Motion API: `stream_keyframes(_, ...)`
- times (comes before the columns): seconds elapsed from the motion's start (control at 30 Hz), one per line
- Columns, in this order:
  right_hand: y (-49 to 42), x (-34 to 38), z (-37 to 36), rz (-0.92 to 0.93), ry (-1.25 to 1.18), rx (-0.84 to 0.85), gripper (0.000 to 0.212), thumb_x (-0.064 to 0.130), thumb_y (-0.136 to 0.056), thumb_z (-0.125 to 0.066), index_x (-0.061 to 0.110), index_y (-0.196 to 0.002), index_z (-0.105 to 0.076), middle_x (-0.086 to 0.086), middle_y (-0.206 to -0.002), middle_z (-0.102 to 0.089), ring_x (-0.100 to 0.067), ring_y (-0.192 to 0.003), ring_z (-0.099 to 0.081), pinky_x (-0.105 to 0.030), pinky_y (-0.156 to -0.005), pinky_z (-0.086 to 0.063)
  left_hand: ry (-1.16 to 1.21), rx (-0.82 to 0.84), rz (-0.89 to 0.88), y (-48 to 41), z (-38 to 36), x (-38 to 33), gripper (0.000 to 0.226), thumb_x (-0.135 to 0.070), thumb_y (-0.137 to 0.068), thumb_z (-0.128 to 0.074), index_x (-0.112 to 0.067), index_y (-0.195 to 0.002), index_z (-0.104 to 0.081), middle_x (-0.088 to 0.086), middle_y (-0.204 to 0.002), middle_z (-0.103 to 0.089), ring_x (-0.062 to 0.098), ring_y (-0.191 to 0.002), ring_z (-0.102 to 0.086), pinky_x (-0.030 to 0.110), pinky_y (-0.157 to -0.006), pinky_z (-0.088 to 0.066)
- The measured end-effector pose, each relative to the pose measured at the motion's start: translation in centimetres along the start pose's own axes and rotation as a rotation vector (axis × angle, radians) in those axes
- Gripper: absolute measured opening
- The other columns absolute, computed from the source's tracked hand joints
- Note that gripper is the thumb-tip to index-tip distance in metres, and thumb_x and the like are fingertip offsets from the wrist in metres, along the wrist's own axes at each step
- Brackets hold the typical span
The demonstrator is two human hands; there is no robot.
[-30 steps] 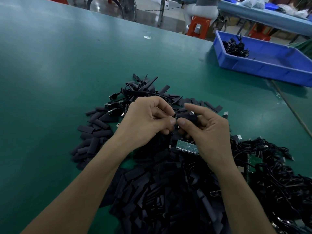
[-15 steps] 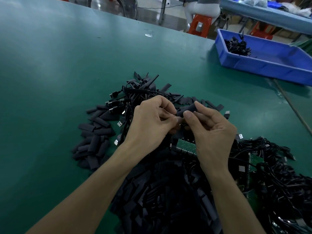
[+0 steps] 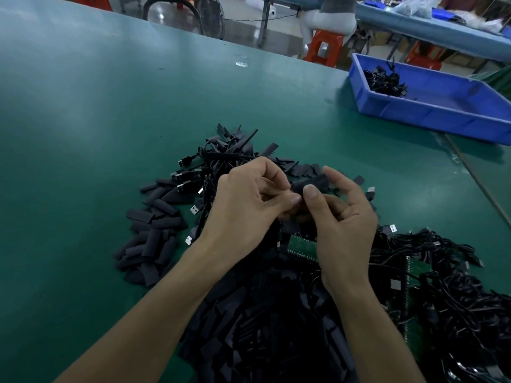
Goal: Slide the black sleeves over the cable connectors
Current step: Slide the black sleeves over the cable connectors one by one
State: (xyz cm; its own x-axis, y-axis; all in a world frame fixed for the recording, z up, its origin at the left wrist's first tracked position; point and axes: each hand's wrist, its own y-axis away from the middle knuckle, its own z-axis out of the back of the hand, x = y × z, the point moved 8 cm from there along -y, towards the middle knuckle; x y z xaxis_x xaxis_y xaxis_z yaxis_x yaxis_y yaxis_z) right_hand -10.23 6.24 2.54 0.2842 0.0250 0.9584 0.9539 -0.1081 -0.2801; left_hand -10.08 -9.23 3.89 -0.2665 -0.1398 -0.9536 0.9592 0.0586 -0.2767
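One black sleeve (image 3: 311,181) is held above the middle of the counter (image 3: 83,120), between both hands. The right hand (image 3: 344,228) pinches it between thumb and forefinger, its other fingers loosely curled. The left hand (image 3: 246,208) has its fingers curled in and nips the sleeve's left end. Whether a connector is already inside is hidden by the fingers.

Judging by the stock, most of the work is left. A large heap of loose sleeves (image 3: 154,233) spreads to the left and near side, and a thick tangle of cables (image 3: 456,288) lies to the right. Bare USB connectors (image 3: 183,162) poke out at the far left of the pile. The blue bin (image 3: 431,117) at far right holds only a small cluster of cables (image 3: 387,82), probably the finished ones.
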Motion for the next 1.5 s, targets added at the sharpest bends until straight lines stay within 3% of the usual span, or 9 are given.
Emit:
stream_keyframes(0.37, 0.2, 0.7, -0.2, 0.07, -0.006, -0.027, 0.034, 0.017, -0.092, -0.07, 0.038, -0.119, -0.065, 0.002, -0.084, -0.078, -0.014, -0.08, -0.075, -0.02, -0.073, -0.058, 0.055, -0.023, -0.047, 0.2, -0.2, -0.3, 0.029, -0.009, -0.084, -0.079, -0.03, -0.078, -0.059, -0.004, -0.072, -0.074, 0.01, -0.066, -0.074, 0.02, -0.062, -0.058)
stream_keyframes(0.5, 0.3, 0.5, -0.2, 0.059, -0.025, -0.022, 0.033, 0.023, -0.089, -0.07, 0.037, -0.119, -0.066, 0.0, -0.084, -0.078, -0.015, -0.079, -0.075, -0.021, -0.075, -0.058, 0.026, -0.035, -0.065, 0.4, -0.2, -0.5, 0.028, -0.01, -0.085, -0.079, -0.028, -0.078, -0.058, -0.006, -0.071, -0.073, 0.008, -0.064, -0.073, 0.018, -0.061, -0.057)
stream_keyframes(0.8, -0.7, 0.8, -0.5, -0.009, -0.082, 0.037, 0.033, 0.01, -0.093, -0.067, 0.041, -0.104, -0.071, 0.007, -0.077, -0.068, -0.007, -0.07, -0.064, -0.021, -0.067, -0.053, 0.0, -0.019, -0.067, 0.2, -0.4, -0.6, 0.027, -0.014, -0.084, -0.081, -0.029, -0.089, -0.059, -0.011, -0.076, -0.076, 0.006, -0.07, -0.074, 0.022, -0.068, -0.06)
stream_keyframes(1.03, -2.1, 2.0, 0.9, -0.035, -0.205, -0.062, 0.027, 0.001, -0.093, -0.065, 0.022, -0.109, -0.062, 0.001, -0.071, -0.07, -0.013, -0.067, -0.066, -0.022, -0.061, -0.051, -0.239, 0.055, -0.076, 0.3, -0.7, -1.2, 0.016, -0.028, -0.086, -0.079, -0.029, -0.094, -0.066, -0.013, -0.079, -0.071, -0.003, -0.075, -0.067, 0.007, -0.068, -0.049)
stream_keyframes(1.1, -2.3, 2.3, 0.8, -0.028, -0.1, -0.003, 0.031, 0.004, -0.094, -0.065, 0.027, -0.115, -0.06, -0.003, -0.076, -0.074, -0.015, -0.07, -0.07, -0.022, -0.064, -0.052, -0.218, -0.001, -0.086, 0.1, 0.2, -1.6, 0.014, -0.024, -0.088, -0.077, -0.032, -0.093, -0.068, -0.012, -0.076, -0.073, -0.002, -0.069, -0.068, 0.01, -0.068, -0.052)
stream_keyframes(1.17, -2.4, 2.5, 0.6, -0.045, 0.083, 0.13, 0.038, 0.015, -0.095, -0.067, 0.033, -0.125, -0.054, -0.001, -0.086, -0.078, -0.012, -0.077, -0.073, -0.019, -0.068, -0.053, -0.135, -0.093, -0.081, -0.7, 1.7, -1.8, 0.015, -0.018, -0.09, -0.074, -0.032, -0.09, -0.067, -0.009, -0.072, -0.075, 0.007, -0.062, -0.071, 0.024, -0.064, -0.059)
stream_keyframes(1.3, -0.9, 1.0, 0.1, -0.18, 0.718, 0.679, 0.067, 0.054, -0.072, -0.08, 0.043, -0.133, -0.054, 0.018, -0.109, -0.07, 0.007, -0.098, -0.065, -0.024, -0.09, -0.054, -0.059, -0.333, -0.051, -3.7, 5.5, -1.1, 0.011, -0.017, -0.085, -0.07, -0.027, -0.08, -0.066, -0.002, -0.065, -0.074, 0.019, -0.056, -0.072, 0.038, -0.062, -0.062)
stream_keyframes(1.4, 0.8, -0.1, 0.2, -0.208, 1.043, 0.9, 0.071, 0.048, -0.07, -0.087, 0.04, -0.133, -0.056, 0.021, -0.124, -0.056, 0.001, -0.114, -0.053, -0.027, -0.102, -0.045, -0.066, -0.39, 0.013, -6.2, 6.5, 0.4, 0.01, -0.013, -0.083, -0.069, -0.021, -0.079, -0.066, 0.0, -0.064, -0.074, 0.019, -0.057, -0.072, 0.036, -0.065, -0.062)
stream_keyframes(1.5, 0.9, -0.1, -0.2, -0.107, 1.109, 0.832, 0.041, 0.034, -0.083, -0.079, 0.037, -0.121, -0.063, 0.017, -0.114, -0.053, -0.008, -0.111, -0.051, -0.033, -0.098, -0.046, -0.183, -0.465, 0.025, -7.7, 6.9, 1.7, 0.022, -0.005, -0.087, -0.066, -0.024, -0.078, -0.061, -0.005, -0.064, -0.07, 0.005, -0.055, -0.069, 0.022, -0.061, -0.055)
